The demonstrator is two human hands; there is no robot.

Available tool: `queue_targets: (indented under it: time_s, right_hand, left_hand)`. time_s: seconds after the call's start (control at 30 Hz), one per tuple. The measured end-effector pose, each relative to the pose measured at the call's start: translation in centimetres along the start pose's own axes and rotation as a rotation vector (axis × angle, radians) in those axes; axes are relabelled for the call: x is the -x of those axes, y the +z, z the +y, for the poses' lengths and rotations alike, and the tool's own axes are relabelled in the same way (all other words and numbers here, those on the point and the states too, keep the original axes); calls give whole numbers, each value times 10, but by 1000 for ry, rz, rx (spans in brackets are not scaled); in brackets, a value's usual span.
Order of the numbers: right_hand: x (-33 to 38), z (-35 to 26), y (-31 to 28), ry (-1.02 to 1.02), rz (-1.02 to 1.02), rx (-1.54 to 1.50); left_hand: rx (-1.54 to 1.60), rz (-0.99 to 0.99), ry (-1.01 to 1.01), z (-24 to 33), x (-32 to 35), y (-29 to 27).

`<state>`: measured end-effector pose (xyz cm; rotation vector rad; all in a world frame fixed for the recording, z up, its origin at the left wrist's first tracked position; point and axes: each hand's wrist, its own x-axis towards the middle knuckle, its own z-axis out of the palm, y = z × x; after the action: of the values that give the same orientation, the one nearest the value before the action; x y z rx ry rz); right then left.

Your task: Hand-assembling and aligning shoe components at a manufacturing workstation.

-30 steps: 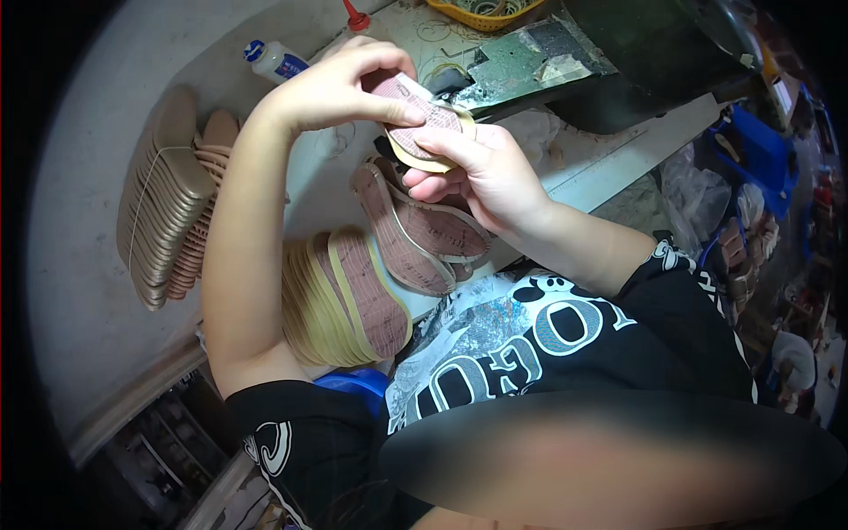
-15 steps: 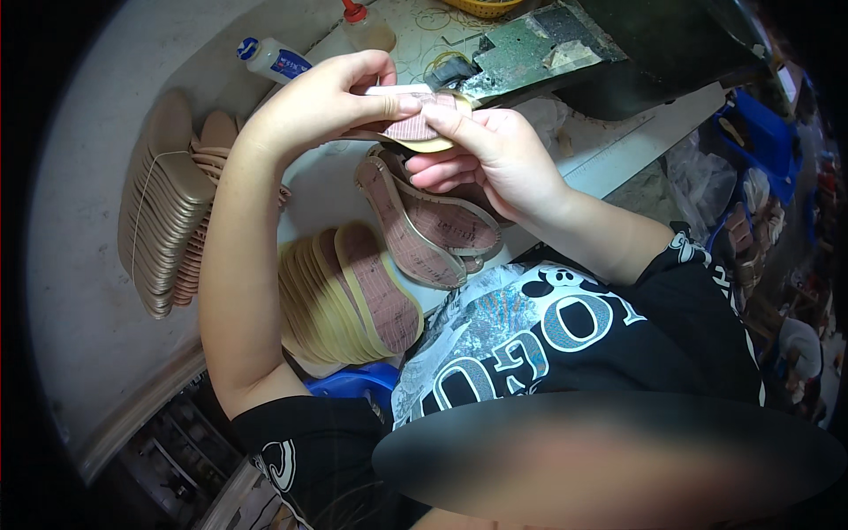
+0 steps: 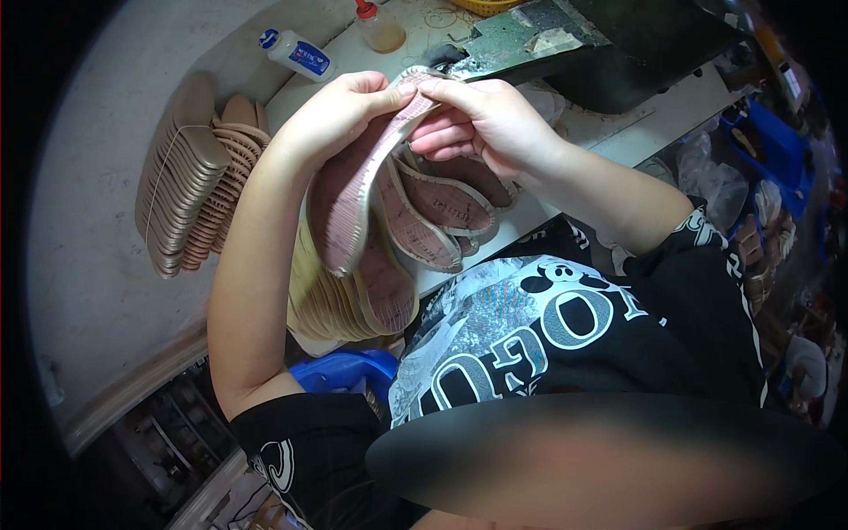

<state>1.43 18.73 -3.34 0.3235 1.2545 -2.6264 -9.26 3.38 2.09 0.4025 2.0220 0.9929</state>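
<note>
Lying below the fingers [image 3: 444, 141], stacked insoles [image 3: 355, 302] are being partly hidden by a pale-rimmed insole [image 3: 350, 193], being end-pinched by left hand [image 3: 343, 115] and right hand [image 3: 496, 122].

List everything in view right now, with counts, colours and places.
held insole: one, pink with pale rim, between both hands
loose insoles: at least three, pink with pale rims, beside the stack
insole stack: one, yellow edges, under the held insole
sole bundle: one, tan, tied, far left
curved pieces: many, pinkish, beside the bundle
white bottle: one, blue cap, upper left
squeeze bottle: one, clear, red cap, top
basket: one, yellow, top edge
green plate: one, worn green, top
blue containers: two, blue, lower left and far right
plastic bag: one, clear, right
shirt: one, black, printed, lower centre
left hand: one, bare, on the insole
right hand: one, bare, on the insole
</note>
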Motion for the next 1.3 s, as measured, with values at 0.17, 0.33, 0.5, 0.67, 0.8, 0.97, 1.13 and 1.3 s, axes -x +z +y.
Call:
queue_targets:
  time_s: [0.17, 0.33, 0.5, 0.67, 0.8, 0.97, 1.13, 1.3]
  right_hand:
    - [-1, -1, -8, 15, -44, 45]
    - [7, -1, -18, 39, -44, 62]
    - [8, -4, -23, 44, -89, 27]
    - [2, -3, -11, 21, -103, -21]
    - [2, -8, -14, 6, -87, -8]
    - [19, -14, -32, 176, -205, 198]
    - [47, -16, -33, 132, -149, 283]
    - [15, -1, -37, 11, -131, 213]
  left_hand:
    - [-84, -47, -86, 5, -1, -2]
    - [-40, -50, -188, 18, 13, 13]
    - [-18, 25, -140, 14, 12, 17]
    - [27, 63, -107, 4, 9, 4]
    - [101, 64, -129, 4, 7, 8]
    - [89, 19, -193, 4, 3, 2]
    - [62, 19, -175, 3, -10, -10]
    - [-172, 219, -47, -1, -25, -21]
